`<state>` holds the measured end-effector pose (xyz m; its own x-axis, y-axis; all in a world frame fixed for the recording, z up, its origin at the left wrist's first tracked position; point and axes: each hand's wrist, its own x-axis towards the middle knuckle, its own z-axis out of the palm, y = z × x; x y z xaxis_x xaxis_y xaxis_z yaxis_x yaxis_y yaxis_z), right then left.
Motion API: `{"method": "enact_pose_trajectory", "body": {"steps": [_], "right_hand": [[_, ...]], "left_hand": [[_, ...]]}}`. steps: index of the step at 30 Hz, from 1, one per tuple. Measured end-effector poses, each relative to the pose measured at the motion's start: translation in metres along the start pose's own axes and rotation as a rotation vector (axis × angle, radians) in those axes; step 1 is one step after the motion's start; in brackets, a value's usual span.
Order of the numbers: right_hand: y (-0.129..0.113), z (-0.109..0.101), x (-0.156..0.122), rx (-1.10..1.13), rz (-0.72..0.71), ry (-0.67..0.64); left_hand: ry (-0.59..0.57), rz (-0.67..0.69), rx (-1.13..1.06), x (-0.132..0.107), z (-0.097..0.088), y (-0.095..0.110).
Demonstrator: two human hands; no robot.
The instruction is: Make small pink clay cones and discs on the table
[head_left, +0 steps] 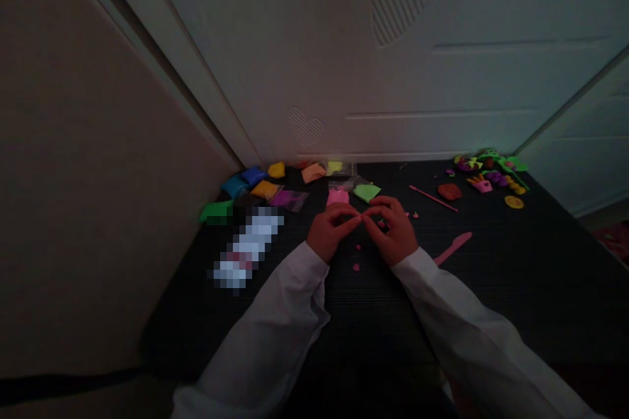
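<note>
My left hand point(334, 230) and my right hand point(394, 233) meet fingertip to fingertip above the dark table point(373, 308). Both are closed in a pinch on a tiny piece of pink modelling clay point(362, 217), mostly covered by the fingertips. Two small pink clay bits, one nearer point(356, 267) and one farther point(358, 247), lie on the table below the hands. Just beyond my left hand is a bag of pink clay point(338, 196). A bag of light green clay point(367, 192) lies behind the gap between the hands. Small pink pieces point(415, 215) rest beside my right hand.
Several bags of coloured clay, including a green one point(216, 212), line the back left. A blurred-out pale strip point(248, 249) lies left. At right are a pink plastic knife point(455, 247), a thin pink stick point(433, 198), a reddish-brown lump point(449, 192) and small clay figures point(481, 184).
</note>
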<state>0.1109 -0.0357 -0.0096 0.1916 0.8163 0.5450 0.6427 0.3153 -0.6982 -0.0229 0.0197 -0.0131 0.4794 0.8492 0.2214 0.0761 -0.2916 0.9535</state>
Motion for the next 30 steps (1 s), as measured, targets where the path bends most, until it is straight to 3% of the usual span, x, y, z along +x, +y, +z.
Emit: {"method": "enact_pose_trajectory", "body": {"steps": [20,30], "right_hand": [[-0.0059,-0.004,-0.0021,0.095,0.023,-0.043],[-0.0017,-0.0009,-0.0015,0.11,0.035,-0.033]], "left_hand": [[0.027,-0.028,-0.104,0.0012,-0.0001,0.003],[-0.016,-0.083,-0.221,0.0012,0.0009,-0.0003]]}}
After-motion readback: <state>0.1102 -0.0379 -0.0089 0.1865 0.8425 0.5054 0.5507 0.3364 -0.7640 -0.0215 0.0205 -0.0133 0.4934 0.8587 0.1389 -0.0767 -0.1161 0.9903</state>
